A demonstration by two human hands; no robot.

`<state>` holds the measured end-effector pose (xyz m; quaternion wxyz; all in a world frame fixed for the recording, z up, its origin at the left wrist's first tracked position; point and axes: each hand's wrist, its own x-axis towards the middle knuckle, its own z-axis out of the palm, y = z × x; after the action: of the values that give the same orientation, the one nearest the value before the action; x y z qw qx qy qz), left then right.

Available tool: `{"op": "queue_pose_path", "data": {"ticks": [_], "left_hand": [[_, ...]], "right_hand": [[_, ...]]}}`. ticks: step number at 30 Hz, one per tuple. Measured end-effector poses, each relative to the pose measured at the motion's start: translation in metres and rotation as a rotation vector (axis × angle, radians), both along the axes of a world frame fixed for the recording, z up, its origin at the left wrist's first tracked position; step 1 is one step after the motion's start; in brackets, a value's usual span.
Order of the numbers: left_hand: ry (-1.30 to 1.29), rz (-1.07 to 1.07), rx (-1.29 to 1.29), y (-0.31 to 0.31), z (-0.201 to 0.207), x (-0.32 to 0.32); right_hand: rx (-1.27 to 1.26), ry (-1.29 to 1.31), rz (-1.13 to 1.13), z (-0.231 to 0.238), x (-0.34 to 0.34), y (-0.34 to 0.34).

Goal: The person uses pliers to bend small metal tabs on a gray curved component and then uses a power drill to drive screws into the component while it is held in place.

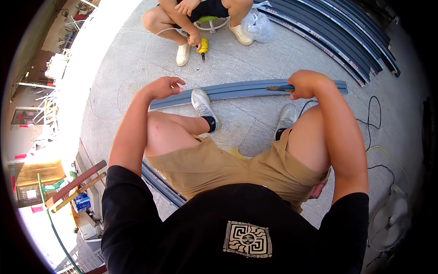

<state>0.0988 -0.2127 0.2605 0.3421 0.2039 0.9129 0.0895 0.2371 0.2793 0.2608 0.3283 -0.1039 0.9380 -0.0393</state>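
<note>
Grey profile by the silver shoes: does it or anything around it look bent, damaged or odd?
No damage stands out. The long grey profile looks curved, but the wide lens bends straight edges, so I can't call it bent. Slightly untidy: a thin black cable lies loosely looped off to the right.

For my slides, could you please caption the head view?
Right hand grips blue-handled pliers over a grey profile, left hand loosely curled; a co-worker opposite holds a yellow tool.
</note>
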Motion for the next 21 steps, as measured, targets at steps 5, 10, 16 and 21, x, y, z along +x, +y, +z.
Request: {"op": "queue_pose_path", "data": {"ticks": [5,10,16,21], "left_hand": [[-0.097,0.011,-0.036,0.039,0.014,-0.006],[-0.108,-0.048,0.179,0.072,0.03,0.002],[-0.278,-0.035,0.324,0.065,0.03,0.002],[-0.32,0.097,0.379,0.038,0.01,-0.005]], "right_hand": [[-0.018,-0.035,-0.054,-0.005,-0.003,0.01],[-0.152,-0.019,-0.208,0.018,-0.006,0.039],[-0.479,0.11,-0.569,-0.003,0.021,0.135],[-0.485,0.332,-1.045,-0.141,0.122,0.183]]}}
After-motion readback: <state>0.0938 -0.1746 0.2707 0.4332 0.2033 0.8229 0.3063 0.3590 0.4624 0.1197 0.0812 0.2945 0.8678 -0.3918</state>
